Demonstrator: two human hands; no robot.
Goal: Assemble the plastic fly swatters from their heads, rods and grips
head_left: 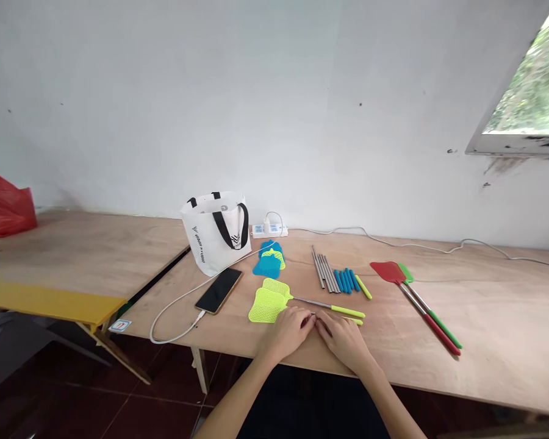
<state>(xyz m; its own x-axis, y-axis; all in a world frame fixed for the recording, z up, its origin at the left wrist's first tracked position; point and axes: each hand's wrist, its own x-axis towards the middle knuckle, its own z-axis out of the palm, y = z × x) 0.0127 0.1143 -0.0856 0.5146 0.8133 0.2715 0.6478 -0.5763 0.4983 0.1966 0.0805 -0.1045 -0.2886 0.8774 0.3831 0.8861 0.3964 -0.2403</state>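
My left hand (290,329) and right hand (341,336): fingers curled, at the shaft of one lime fly swatter (266,308); whether pinching it, I cannot tell. Its head lies left of my fingers, its handle right. Just beyond them: second lime swatter (279,287). Farther: blue grips (348,279) beside metal tubes (326,273). Farthest, to my fingers' left: white bag (215,238).

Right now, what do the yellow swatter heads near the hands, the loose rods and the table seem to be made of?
Yellow swatter heads: likely matt plastic, evenly coloured and dotted with holes.
Loose rods: probably metal, given their silvery-grey sheen.
Table: apparently wood, perhaps plywood, unpainted, with pale brown, grainy colouring.
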